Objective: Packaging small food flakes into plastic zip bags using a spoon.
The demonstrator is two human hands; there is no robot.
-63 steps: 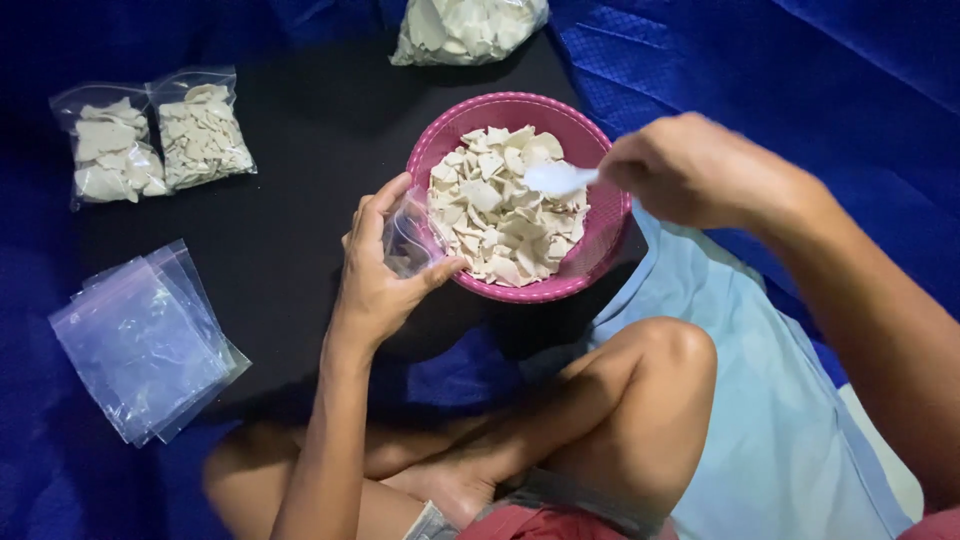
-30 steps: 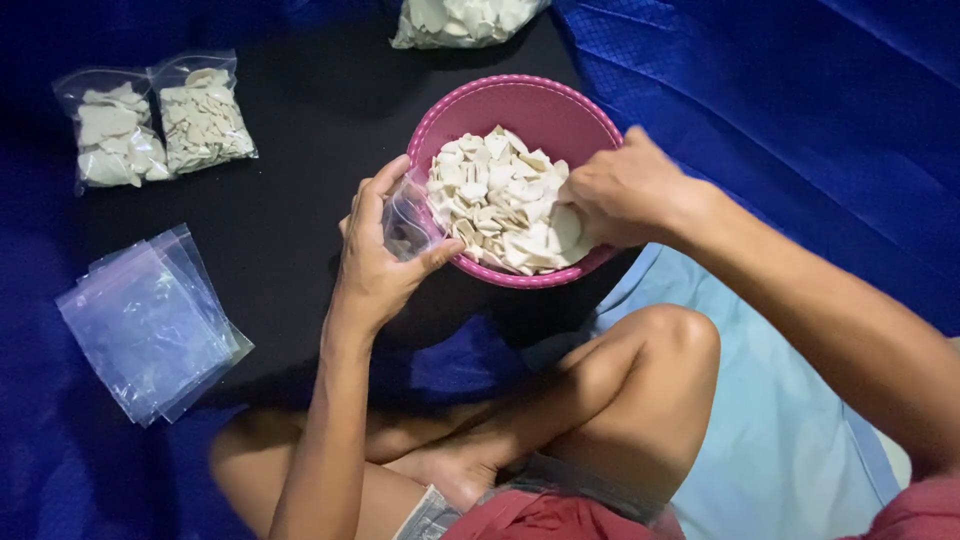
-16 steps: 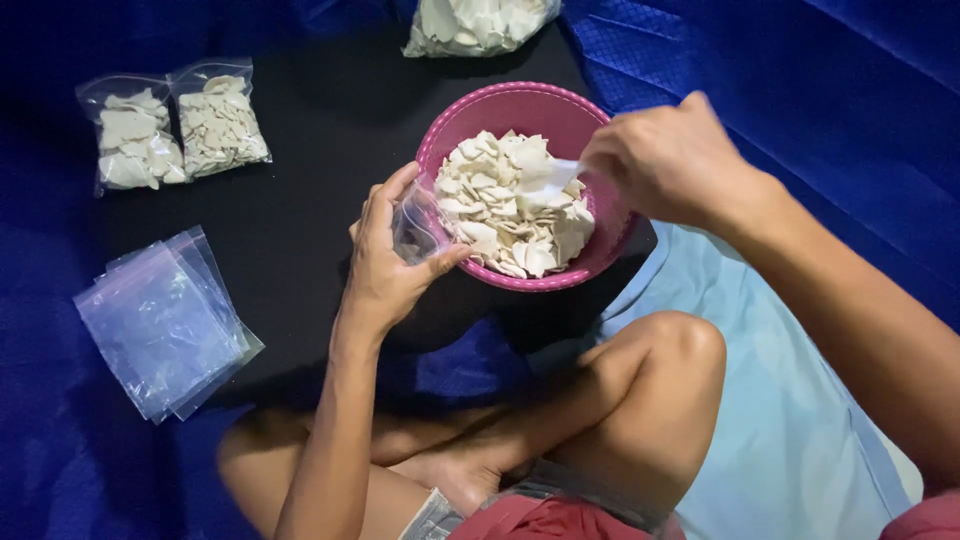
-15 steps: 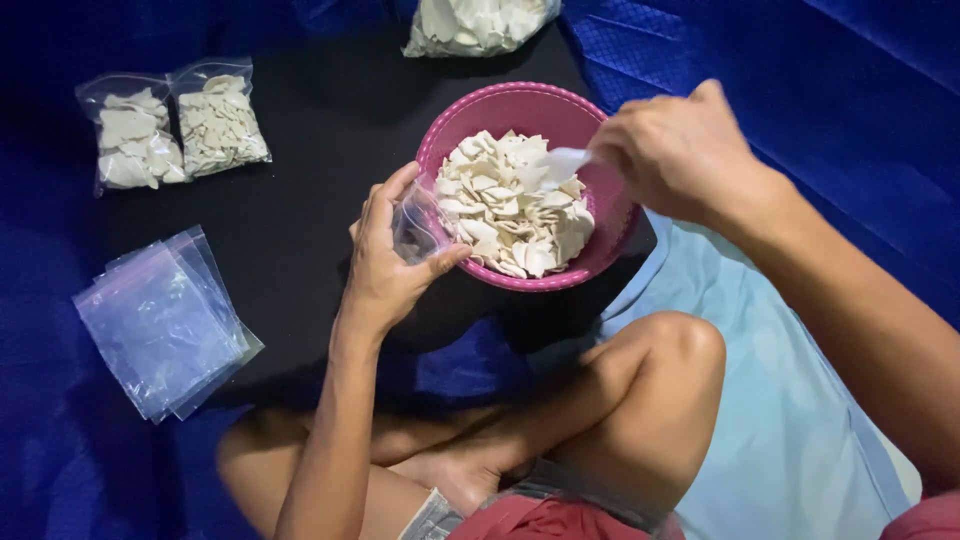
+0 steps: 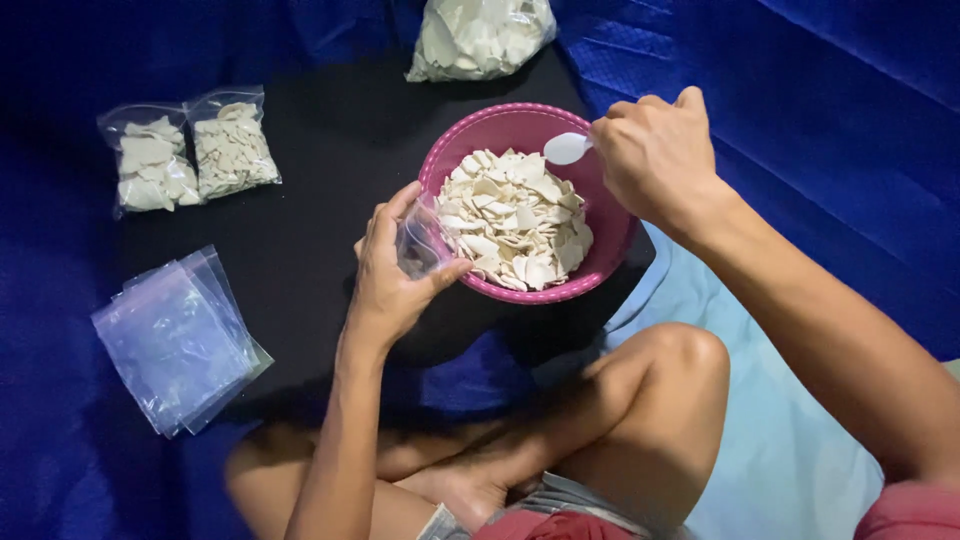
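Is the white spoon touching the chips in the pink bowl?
Apart. The head view shows the white spoon in the right hand, raised with pink bowl wall visible between it and the chips.

We look straight down at a floor covered by a deep blue sheet (image 5: 820, 110), its surface creased into long diagonal folds at the upper right and falling into near-black shadow along the left edge. At the centre lies a matte black mat (image 5: 300, 230) — flat, dark, reflecting almost no light. A pale blue cloth (image 5: 790, 440) spreads over the lower right. Illumination is dim and uneven — brightest at the middle, fading toward the borders. No wall, window or furniture is in view.
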